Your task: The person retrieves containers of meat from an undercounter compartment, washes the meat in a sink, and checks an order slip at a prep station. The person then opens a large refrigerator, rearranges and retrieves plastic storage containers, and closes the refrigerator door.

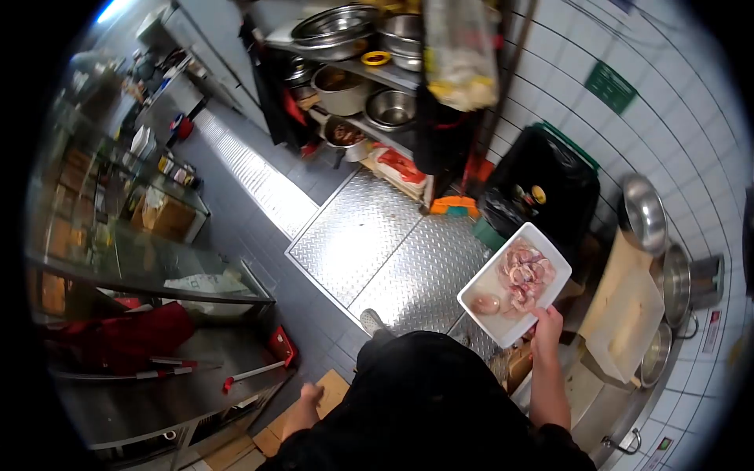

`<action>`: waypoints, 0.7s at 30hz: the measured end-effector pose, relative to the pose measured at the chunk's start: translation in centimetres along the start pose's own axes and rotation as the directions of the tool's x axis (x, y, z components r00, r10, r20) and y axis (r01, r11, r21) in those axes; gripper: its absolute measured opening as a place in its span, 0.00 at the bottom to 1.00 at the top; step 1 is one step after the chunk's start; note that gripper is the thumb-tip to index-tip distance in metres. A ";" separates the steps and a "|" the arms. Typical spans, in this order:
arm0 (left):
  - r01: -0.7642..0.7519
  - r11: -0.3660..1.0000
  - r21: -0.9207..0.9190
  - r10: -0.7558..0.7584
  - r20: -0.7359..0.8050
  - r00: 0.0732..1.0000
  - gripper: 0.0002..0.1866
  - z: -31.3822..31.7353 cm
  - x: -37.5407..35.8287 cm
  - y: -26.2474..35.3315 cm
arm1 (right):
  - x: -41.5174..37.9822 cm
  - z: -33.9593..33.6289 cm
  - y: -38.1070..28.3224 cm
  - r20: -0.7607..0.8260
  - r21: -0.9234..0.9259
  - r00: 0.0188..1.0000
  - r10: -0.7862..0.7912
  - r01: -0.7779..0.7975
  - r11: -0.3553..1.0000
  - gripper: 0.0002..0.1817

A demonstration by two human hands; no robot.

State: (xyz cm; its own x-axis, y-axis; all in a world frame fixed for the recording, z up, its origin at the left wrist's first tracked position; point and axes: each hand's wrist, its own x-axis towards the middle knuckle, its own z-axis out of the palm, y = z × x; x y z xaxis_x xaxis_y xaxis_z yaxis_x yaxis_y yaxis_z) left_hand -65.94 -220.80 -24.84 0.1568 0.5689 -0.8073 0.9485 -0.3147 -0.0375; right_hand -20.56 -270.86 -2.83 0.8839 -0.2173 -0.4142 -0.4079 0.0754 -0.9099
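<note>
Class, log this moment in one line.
right hand: gripping white tub | tub: raw meat inside | left hand: nothing visibly held

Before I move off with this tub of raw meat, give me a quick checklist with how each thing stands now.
1. Right hand gripping the white rectangular plastic tub: ok, at its edge.
2. Left hand supporting the tub: not ok, it is off to the side.
3. Pale pink raw meat inside the rim: ok.
4. Tub clear of the green bin with black liner: cannot tell; they overlap in this view.
5. Silver diamond-plate metal floor panel dry: cannot tell, it is shiny with glare.
6. Tub covered: not ok, the meat is exposed.
</note>
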 end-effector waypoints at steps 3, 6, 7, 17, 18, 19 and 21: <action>0.171 0.985 0.010 -0.170 0.151 0.974 0.27 -2.2 -3.5 -2.2 | 0.3 9.3 -1.6 0.054 0.060 0.989 0.134 -0.138 0.989 0.01; 0.259 0.966 -0.015 -0.243 0.295 0.924 0.27 -5.3 -1.3 -5.5 | 3.2 17.6 -1.6 0.130 0.062 0.977 0.167 -0.176 0.982 0.02; 0.269 0.958 -0.098 -0.231 0.287 0.930 0.26 -6.6 1.6 -5.8 | 2.7 21.4 -1.8 0.156 0.055 0.973 0.170 -0.180 0.982 0.03; -0.283 0.919 -0.272 0.140 -0.447 0.884 0.17 -36.2 15.7 3.0 | -0.4 52.6 -1.3 0.402 -0.076 0.882 0.245 -0.235 0.969 0.04; -0.292 0.920 -0.260 0.150 -0.455 0.878 0.16 -38.2 16.5 3.5 | -0.1 55.8 -1.1 0.414 -0.076 0.873 0.258 -0.249 0.966 0.04; -0.310 0.916 -0.254 0.164 -0.468 0.869 0.16 -39.8 17.6 4.6 | 0.7 59.1 -1.0 0.429 -0.076 0.866 0.258 -0.251 0.965 0.04; -0.324 0.911 -0.254 0.177 -0.470 0.865 0.16 -42.2 20.5 5.9 | 2.2 65.5 -1.8 0.477 -0.102 0.842 0.252 -0.232 0.967 0.05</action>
State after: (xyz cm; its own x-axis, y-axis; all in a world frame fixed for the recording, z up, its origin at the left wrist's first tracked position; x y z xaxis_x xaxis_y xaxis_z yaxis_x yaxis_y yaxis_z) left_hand -45.50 -178.94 -16.73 0.4326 0.7933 -0.4284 0.8834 -0.2778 0.3775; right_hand -2.89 -207.77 -3.60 0.7504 0.3002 -0.5889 -0.6231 0.0237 -0.7818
